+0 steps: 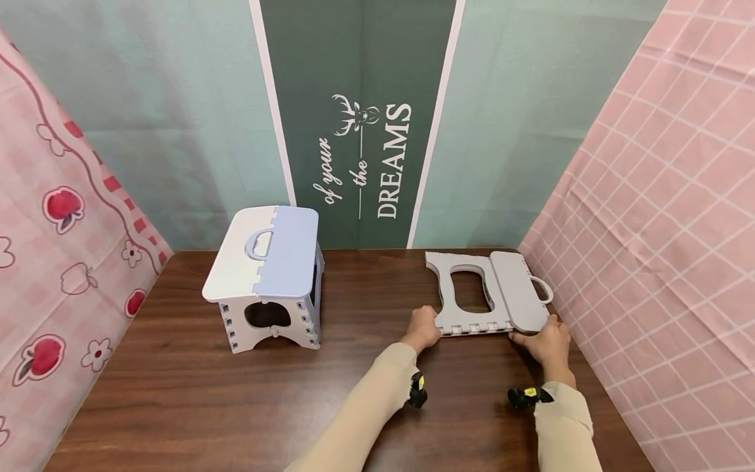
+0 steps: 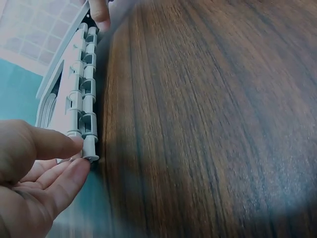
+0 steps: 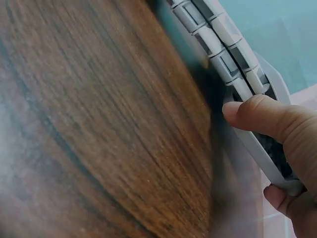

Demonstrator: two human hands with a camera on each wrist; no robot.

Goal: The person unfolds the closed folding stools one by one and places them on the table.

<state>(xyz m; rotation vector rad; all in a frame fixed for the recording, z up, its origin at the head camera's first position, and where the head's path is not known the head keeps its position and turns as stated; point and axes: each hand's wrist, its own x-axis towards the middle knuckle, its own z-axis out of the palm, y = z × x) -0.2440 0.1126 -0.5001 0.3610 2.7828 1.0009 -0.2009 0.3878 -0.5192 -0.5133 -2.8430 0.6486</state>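
A folded grey-white folding step stool (image 1: 519, 292) lies flat at the right rear of the table, its carry handle (image 1: 542, 290) pointing right. My left hand (image 1: 423, 328) is at its near left corner. In the left wrist view, the thumb and fingers pinch the end of the hinged edge (image 2: 89, 94). My right hand (image 1: 550, 347) grips the near right corner. The right wrist view shows its thumb (image 3: 257, 116) across the hinge end, with a finger (image 3: 277, 198) at the seat panel's far corner.
An unfolded white and blue folding step stool (image 1: 287, 252) stands upright at the left rear of the brown wooden table (image 1: 236, 406). Behind hangs a green curtain (image 1: 360, 65). Pink cloths line the left and right, the checked one (image 1: 655, 242) close beside my right hand.
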